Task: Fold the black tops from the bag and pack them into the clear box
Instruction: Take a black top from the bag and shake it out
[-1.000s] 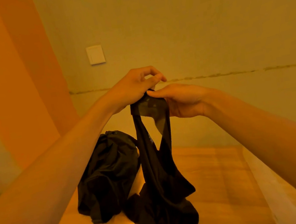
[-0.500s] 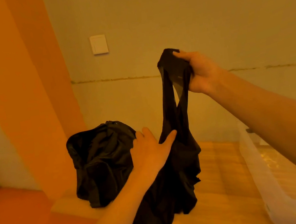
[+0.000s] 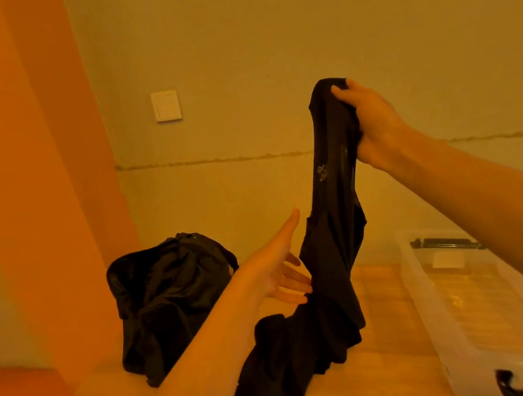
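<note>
Black top (image 3: 336,254) hangs mid-frame, bunched in the gripping right hand (image 3: 367,121). The left hand (image 3: 275,273), fingers straight beside it, should find the hem and spread it flat on the table (image 3: 397,364).

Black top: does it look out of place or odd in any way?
Yes. The black top hangs bunched and twisted from the right grip, not spread flat, and its lower end spills over the near edge of the wooden table.

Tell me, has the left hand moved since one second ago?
Yes. The left hand dropped from the wall crack down to beside the black bag.
</note>
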A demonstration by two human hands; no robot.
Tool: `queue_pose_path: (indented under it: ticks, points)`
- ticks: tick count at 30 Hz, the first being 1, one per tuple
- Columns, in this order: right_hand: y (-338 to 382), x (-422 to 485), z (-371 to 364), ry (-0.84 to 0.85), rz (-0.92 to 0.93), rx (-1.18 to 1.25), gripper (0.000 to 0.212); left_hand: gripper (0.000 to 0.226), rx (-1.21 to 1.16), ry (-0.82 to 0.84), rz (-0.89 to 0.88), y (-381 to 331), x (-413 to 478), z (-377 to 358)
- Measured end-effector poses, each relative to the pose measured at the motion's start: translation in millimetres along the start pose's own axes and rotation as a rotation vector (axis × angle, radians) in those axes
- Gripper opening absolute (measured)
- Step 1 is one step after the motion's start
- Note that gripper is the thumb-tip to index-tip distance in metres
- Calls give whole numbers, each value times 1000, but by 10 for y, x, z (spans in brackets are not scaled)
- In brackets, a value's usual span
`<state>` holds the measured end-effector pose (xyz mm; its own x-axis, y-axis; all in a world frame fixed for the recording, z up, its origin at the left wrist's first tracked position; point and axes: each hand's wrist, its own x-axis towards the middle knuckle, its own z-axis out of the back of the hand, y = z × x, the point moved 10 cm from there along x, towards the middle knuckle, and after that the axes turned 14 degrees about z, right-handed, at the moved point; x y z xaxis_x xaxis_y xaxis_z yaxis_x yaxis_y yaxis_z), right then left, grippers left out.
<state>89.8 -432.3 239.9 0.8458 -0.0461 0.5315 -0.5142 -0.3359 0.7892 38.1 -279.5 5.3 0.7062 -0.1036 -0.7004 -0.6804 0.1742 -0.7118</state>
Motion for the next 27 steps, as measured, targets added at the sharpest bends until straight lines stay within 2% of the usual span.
queue_pose_path:
  ticks: [1,3,6,7,9,11,13,15,18,23,25,27]
  points:
    - [4,-14,3,9,-2,10,12,102,-51,77,26,38,72,-120]
    - [41,-36,28,21,2,6,12,74,-169,153,14,25,154,-311]
    - [115,-49,110,27,14,-25,15,32,-280,87,-42,-56,219,-405]
    - [135,-46,152,23,18,-37,16,22,-257,9,-86,-113,223,-353]
    - [183,-19,276,-5,27,-54,16,9,-136,-267,-272,-327,140,-94]
    - [225,18,425,-51,45,-67,24,19,77,-606,-481,-590,-100,251]
    - [250,48,579,-120,63,-72,24,16,152,-803,-583,-736,-351,548]
    - [199,75,696,-170,42,-46,13,15,-45,-718,-577,-788,-433,819]
    - [50,110,705,-145,-26,-14,13,24,-414,-358,-512,-800,-519,921]
    - [-95,119,642,-148,-62,106,19,25,-718,100,-594,-951,-809,989]
    - [-94,120,611,-159,-51,144,16,23,-746,127,-606,-977,-899,1051]
    - [-69,107,566,-160,-55,177,11,12,-755,20,-608,-982,-907,1233]
